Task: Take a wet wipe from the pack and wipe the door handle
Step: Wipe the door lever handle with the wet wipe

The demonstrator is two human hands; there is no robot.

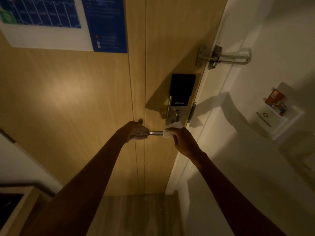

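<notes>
A slim, polished silver metal lever door handle [156, 133] lies level just below the middle of the frame, jutting leftward from a tall metal lock plate on the pale wooden door. Only its short middle stretch shows bare. A crumpled white wet wipe [167, 132] is bunched around the handle's right part, close to the plate, touching the metal.

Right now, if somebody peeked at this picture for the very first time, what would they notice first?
Probably the two hands meeting at the middle of the wooden door: the right hand presses a white wet wipe onto the shiny metal door handle, while the left hand holds the handle's free end. Just above sits the black smart lock, and a blue poster hangs at the top left.
</notes>
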